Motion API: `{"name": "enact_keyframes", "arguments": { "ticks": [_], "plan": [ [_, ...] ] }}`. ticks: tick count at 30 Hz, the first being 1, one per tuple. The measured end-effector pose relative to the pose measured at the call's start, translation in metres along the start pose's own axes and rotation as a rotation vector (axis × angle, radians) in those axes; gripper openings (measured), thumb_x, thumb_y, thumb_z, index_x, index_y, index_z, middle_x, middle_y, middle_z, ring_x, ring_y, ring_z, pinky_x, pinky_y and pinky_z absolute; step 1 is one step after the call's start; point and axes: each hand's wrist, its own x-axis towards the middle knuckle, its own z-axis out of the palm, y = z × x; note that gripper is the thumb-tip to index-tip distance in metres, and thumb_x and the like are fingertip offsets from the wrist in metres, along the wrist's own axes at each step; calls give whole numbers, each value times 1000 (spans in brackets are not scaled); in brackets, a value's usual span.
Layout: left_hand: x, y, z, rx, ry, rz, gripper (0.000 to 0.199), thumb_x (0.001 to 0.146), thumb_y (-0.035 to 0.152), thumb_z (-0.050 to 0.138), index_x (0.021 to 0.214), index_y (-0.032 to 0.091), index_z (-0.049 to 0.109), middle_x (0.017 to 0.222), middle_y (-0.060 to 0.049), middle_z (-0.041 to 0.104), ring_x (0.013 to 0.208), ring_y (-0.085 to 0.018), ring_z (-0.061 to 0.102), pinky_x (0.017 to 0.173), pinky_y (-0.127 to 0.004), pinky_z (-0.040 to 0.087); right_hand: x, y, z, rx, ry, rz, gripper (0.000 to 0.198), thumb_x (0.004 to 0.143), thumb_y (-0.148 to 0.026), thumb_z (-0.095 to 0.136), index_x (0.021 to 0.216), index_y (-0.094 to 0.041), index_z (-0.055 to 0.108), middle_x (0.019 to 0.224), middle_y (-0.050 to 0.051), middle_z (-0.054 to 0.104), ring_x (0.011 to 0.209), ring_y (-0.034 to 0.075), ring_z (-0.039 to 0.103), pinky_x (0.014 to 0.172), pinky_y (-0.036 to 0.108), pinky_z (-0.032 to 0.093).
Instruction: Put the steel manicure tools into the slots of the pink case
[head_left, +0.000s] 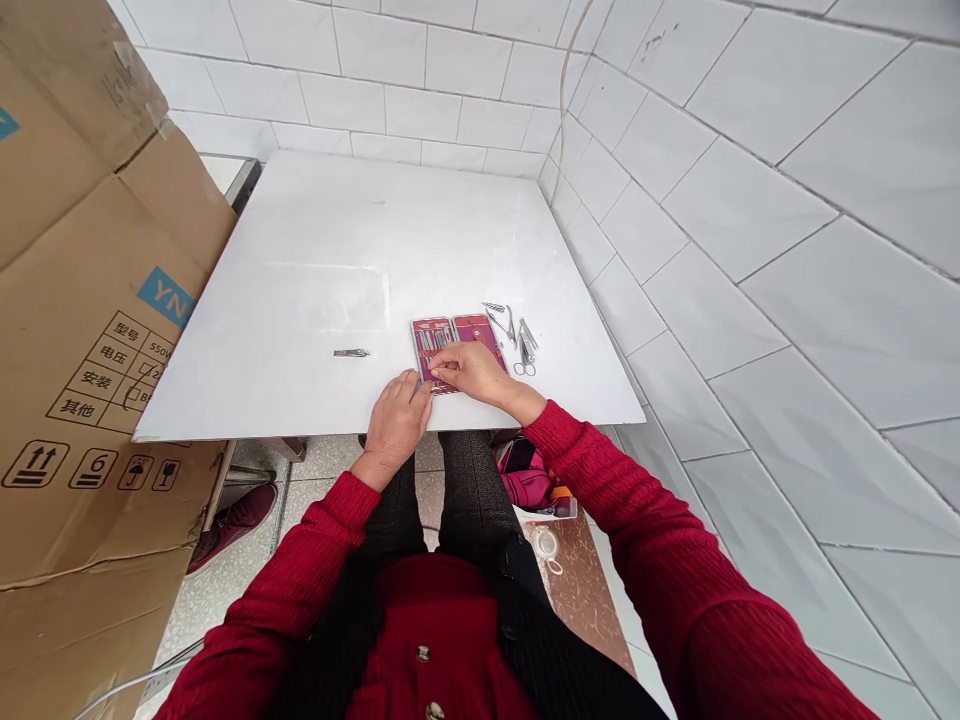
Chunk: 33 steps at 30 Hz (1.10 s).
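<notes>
1. Lying open at the table's (315, 230) front edge, right of its middle, a maroon manicure case (480, 328) sits directly ahead of both hands, its fold running away from that edge.
2. The right hand (478, 370) is the nearer, crossing the right half with thumb and fingers pinched above the left half; whether anything is between them cannot be told.
3. The left hand (401, 415) rests at the case's near-left corner, fingers bent; its grip is unclear.
4. Slim tools (432, 340) fill the left half, long axes pointing toward the far edge.
5. Scissors (524, 362) and other loose metal tools (511, 322) lie toward the right edge, a nail clipper (351, 352) alone to the left.
6. Below the front edge, a white container (568, 508) holds a pink bundle (525, 488).
</notes>
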Motion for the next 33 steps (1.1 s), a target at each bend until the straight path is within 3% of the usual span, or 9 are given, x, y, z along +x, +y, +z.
{"name": "enact_keyframes", "arguments": {
  "ticks": [3,7,13,18,33],
  "plan": [
    [0,1,0,16,13,1,30,103,20,48,127,17,65,129,-18,66,122,-32,62,102,-51,54,23,-25,5,-136,-53,-77,18,94,-15,62,101,-15,79,104,7,76,96,18,67,84,27,45],
    [0,0,0,39,29,14,25,103,21,48,117,15,69,106,-15,70,104,-30,66,91,-47,57,66,-58,23,-291,-123,-96,22,97,-20,61,112,-16,76,118,9,73,102,20,66,84,28,44],
    [-2,-3,3,63,45,51,19,102,20,52,104,15,71,96,-14,69,96,-29,66,86,-46,57,112,-81,52,-501,-202,-215,27,100,-15,52,114,-9,74,124,17,69,105,24,67,86,31,47],
    [-5,-4,5,5,27,41,18,100,21,56,106,15,71,99,-15,70,99,-30,67,88,-49,57,116,-88,57,-584,-253,-267,28,96,-9,50,109,-3,75,118,23,72,105,28,68,90,36,48],
    [-2,-4,4,25,27,38,20,102,19,50,103,16,70,95,-13,69,94,-29,67,85,-46,56,102,-82,48,-663,-303,-283,23,93,-12,58,108,-1,72,113,27,74,110,32,70,95,41,50]
  ]
}}
